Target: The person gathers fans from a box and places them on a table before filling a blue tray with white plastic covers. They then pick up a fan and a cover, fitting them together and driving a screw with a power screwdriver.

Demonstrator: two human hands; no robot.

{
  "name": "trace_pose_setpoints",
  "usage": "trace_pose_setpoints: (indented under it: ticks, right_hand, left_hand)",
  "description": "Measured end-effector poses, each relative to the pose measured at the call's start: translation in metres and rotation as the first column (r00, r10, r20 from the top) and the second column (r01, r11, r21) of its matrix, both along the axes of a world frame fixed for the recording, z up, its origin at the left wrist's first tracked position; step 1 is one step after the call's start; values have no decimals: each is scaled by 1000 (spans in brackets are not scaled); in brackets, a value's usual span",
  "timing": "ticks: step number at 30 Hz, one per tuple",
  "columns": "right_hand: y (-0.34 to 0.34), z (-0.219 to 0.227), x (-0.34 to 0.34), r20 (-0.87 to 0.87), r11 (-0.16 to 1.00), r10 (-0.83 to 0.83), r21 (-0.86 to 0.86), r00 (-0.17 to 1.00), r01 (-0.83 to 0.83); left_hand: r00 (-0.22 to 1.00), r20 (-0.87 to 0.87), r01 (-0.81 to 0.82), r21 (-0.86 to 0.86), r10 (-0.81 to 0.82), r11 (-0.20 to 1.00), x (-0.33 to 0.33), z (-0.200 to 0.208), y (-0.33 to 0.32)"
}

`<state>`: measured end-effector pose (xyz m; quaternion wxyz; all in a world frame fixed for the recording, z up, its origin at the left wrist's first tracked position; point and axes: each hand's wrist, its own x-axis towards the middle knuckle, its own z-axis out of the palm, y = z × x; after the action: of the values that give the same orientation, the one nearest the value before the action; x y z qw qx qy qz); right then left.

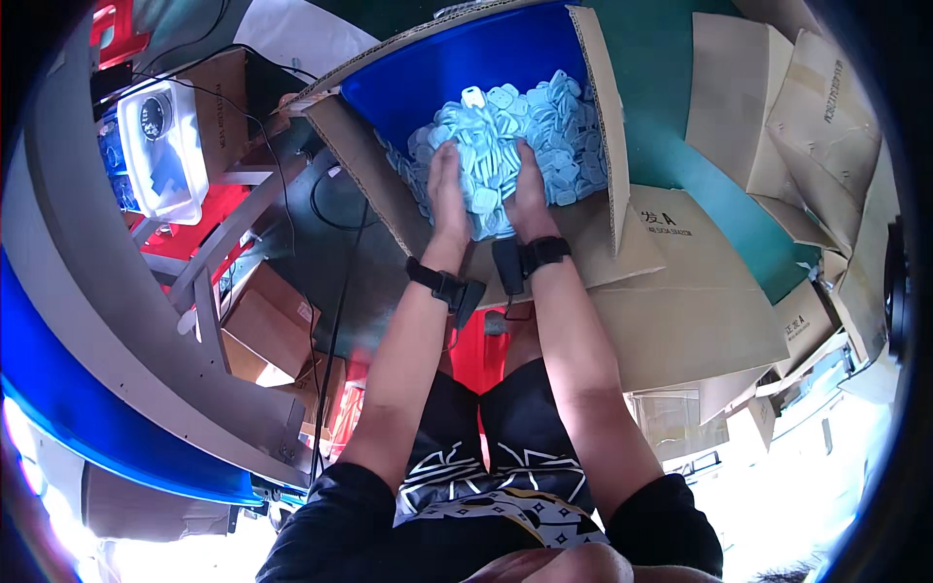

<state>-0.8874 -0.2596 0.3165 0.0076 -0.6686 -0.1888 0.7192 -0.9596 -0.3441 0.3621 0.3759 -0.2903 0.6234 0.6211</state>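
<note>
Floor and room: cluttered workspace, dark green floor (651, 87), flattened brown corrugated cardboard (816, 126) over on the right, and a white translucent plastic bin (201, 155) off to the left.
Box: open brown cardboard box (610, 126) with a bright blue liner (466, 68) showing at the far side.
Pieces: loads of small, pale-blue, rounded-square plastic pieces (489, 160), heaped in the box, with a clump sitting right between the palms.
Left hand: the bare left hand (447, 199) is along the clump's left side, fingers stretched out, pointing away from the body.
Right hand: the bare right hand (528, 199) mirrors it on the other side. Honestly neither looks nearer.
Grip: hands apart, palms facing, clump in the gap. Can't tell how hard they're pressing, or if it's off the heap.
Clump axis: looks like it runs away from the person, roughly in line with the fingers. More loose pieces lie past the right hand.
Printing: dark characters on the box flap (680, 311) and the cardboard; no writing I can make out on the pieces.
</note>
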Motion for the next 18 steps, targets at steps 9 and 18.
trace_pose_setpoints:
  ticks: [9, 18]
  right_hand:
    - [155, -22, -59, 530, -144, 451, 838, 719, -527]
    - [163, -32, -51, 679, -92, 664, 489, 312, -867]
  left_hand:
    - [562, -665, -54, -623, -492, 780, -114, -44, -5]
    - [638, -296, 264, -783, -711, 563, -87, -44, -35]
